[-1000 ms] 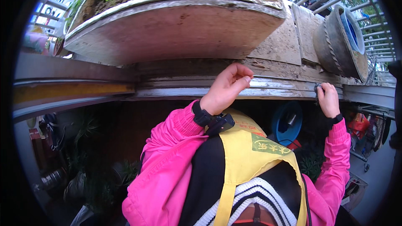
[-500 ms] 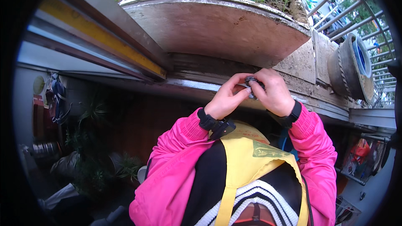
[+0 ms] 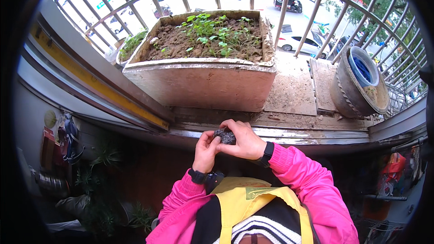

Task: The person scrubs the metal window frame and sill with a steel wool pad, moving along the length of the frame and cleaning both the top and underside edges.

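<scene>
Between my two hands is a small dark grey, speckled, crumpled bundle (image 3: 227, 138), too small to name more exactly. My left hand (image 3: 206, 152) pinches its left side with thumb and fingertips. Curled around its top and right side, my right hand (image 3: 246, 142) grips it too, hiding part of it. Both hands are in front of the window sill track (image 3: 289, 136). Beyond them stands a long, whitish, dirt-stained planter box (image 3: 203, 85) filled with brown soil, with green seedlings (image 3: 221, 36) growing in it.
A round pot (image 3: 341, 94) holding a blue-lined plastic tub (image 3: 364, 68) stands at the right on dusty boards (image 3: 291, 83). Metal railings (image 3: 285, 13) curve around the ledge. The window frame (image 3: 97, 83) closes in on the left. Houseplants (image 3: 106, 158) are below, indoors.
The view has tilted up, bringing the planter's soil, the railings and the street into sight. My hands appear lower and farther left, still holding the bundle, more of which now shows.
</scene>
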`<state>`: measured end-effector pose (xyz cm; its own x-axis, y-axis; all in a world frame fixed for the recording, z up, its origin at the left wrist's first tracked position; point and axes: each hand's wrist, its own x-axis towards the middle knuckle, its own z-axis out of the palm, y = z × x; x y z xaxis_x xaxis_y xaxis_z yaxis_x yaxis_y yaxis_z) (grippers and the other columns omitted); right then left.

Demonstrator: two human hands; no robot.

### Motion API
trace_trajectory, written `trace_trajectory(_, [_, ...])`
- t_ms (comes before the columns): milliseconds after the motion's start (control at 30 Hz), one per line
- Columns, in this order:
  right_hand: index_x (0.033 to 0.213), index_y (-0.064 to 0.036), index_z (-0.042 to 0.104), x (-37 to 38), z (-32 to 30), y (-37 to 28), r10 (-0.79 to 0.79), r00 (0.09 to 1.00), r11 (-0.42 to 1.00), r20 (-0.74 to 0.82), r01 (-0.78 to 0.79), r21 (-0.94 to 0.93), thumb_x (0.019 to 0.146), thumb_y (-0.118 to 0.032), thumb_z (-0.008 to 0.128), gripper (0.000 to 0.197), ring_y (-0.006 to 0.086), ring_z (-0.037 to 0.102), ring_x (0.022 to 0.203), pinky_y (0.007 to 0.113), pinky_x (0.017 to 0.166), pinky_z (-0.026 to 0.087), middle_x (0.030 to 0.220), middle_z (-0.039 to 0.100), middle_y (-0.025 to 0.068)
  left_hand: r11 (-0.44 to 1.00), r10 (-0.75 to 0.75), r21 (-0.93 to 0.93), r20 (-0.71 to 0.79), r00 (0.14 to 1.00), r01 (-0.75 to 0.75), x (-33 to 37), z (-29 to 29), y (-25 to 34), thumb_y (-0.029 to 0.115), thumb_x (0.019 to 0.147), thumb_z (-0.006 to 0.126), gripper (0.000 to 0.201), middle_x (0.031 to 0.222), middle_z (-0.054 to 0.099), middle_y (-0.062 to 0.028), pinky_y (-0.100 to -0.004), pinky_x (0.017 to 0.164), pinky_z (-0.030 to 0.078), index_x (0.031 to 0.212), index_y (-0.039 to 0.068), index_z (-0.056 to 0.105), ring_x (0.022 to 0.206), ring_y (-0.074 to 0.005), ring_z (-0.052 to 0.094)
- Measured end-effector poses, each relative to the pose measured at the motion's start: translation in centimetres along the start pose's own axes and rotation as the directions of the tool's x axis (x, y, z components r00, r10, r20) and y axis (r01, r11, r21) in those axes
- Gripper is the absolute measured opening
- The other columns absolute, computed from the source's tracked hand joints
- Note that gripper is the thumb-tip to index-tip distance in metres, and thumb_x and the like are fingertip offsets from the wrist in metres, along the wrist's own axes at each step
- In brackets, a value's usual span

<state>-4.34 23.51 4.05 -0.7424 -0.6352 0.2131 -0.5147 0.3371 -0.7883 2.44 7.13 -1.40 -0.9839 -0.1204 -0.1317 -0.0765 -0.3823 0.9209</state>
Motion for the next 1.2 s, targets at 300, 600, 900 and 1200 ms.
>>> trace_trajectory(300, [0.108,-0.0025,0.053,1.1,-0.2,0.2,-0.040,0.989,0.992,-0.140,0.056,0.110,0.071,-0.017,0.075,0.046,0.0345,0.060,0.095,0.038,0.080,0.050,0.102,0.059,0.0168,0.998,-0.003,-0.062,0.094,0.996,0.009,2.6,-0.1,2.2,0.007,0.094,0.052,0.018,0.107,0.058,-0.0061,-0.0310,0.080,0.053,0.112,0.004,0.052,0.097,-0.0153,0.059])
trace_trajectory(600, [0.108,-0.0017,0.051,4.7,3.1,-1.0,-0.063,0.993,0.994,-0.101,0.071,0.077,0.072,-0.018,0.072,0.045,0.0374,0.059,0.094,0.041,0.081,0.048,0.100,0.059,0.0197,0.985,0.117,-0.102,-0.175,0.978,-0.136,6.5,-7.2,8.1,0.022,0.098,0.047,0.033,0.113,0.054,-0.0110,-0.0298,0.079,0.048,0.125,0.004,0.043,0.092,-0.0182,0.057])
trace_trajectory(900, [0.108,-0.0018,0.050,4.6,3.9,-0.3,-0.034,0.999,0.998,-0.021,0.035,0.050,0.072,-0.017,0.069,0.043,0.0374,0.058,0.094,0.042,0.080,0.048,0.100,0.058,0.0191,0.971,0.196,-0.072,-0.316,0.928,-0.229,8.4,-8.3,7.1,0.035,0.100,0.039,0.041,0.101,0.052,-0.0044,-0.0303,0.080,0.037,0.122,0.002,0.048,0.096,-0.0195,0.056])
trace_trajectory(1200, [0.106,-0.0016,0.052,3.5,2.9,0.4,-0.018,0.999,1.000,-0.026,0.018,-0.006,0.072,-0.018,0.070,0.042,0.0379,0.058,0.093,0.042,0.081,0.048,0.099,0.058,0.0196,0.961,0.218,-0.055,-0.448,0.867,-0.270,9.9,-10.7,7.3,0.030,0.096,0.047,0.029,0.092,0.054,-0.0013,-0.0305,0.074,0.036,0.109,0.005,0.054,0.085,-0.0154,0.056])
